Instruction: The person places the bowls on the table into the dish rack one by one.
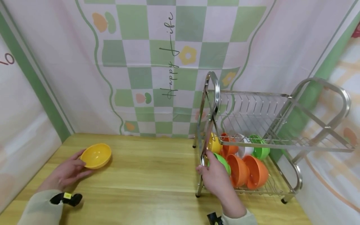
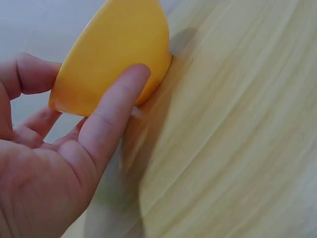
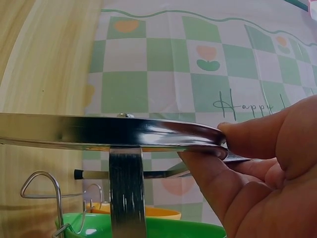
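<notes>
At the left of the table, my left hand [image 1: 66, 172] holds a small yellow bowl [image 1: 97, 156] by its near left side. The left wrist view shows the bowl tilted close over the wood, a finger along its outside and another at the rim. My right hand [image 1: 217, 178] grips the left side frame of a two-tier metal dish rack [image 1: 215, 97]. In the right wrist view, thumb and fingers pinch the rack's shiny metal tube [image 3: 99, 130]. Just behind this hand, a green bowl [image 1: 223, 162] stands on edge in the lower tier.
Beside the green bowl, two orange bowls [image 1: 258, 173] stand in the lower tier. A back row holds yellow, red-orange, white [image 1: 244, 150] and green bowls. The wooden table [image 1: 152, 165] runs between the hands up to a checked cloth [image 1: 160, 75] behind.
</notes>
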A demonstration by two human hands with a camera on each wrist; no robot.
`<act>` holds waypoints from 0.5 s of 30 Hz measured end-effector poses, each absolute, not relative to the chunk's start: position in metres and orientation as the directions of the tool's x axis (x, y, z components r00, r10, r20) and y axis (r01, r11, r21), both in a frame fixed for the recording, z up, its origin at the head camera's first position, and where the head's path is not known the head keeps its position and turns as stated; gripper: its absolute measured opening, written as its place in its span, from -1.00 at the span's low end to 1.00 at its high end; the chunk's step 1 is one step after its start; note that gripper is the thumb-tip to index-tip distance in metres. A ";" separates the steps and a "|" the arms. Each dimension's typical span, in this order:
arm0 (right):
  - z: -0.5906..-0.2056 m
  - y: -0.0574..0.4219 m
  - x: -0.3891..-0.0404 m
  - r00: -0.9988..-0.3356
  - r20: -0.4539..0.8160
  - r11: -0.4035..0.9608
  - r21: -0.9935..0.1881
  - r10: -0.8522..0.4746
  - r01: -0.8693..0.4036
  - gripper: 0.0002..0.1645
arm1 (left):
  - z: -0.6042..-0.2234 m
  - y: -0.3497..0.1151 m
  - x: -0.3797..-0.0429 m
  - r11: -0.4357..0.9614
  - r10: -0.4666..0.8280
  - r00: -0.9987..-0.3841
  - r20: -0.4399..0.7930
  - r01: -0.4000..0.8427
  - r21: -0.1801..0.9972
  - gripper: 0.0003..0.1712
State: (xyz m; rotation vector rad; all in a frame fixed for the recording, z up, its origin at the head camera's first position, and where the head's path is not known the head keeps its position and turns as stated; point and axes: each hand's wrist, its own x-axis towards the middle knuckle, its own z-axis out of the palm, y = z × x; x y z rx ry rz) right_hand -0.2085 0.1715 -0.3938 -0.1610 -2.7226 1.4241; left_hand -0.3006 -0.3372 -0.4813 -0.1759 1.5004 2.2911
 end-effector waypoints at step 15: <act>-0.394 0.172 -0.209 -0.992 0.001 0.564 -0.823 0.124 0.070 -0.20 | -0.466 -0.320 -0.297 -0.382 0.327 -0.903 -0.277 -0.395 0.836 0.02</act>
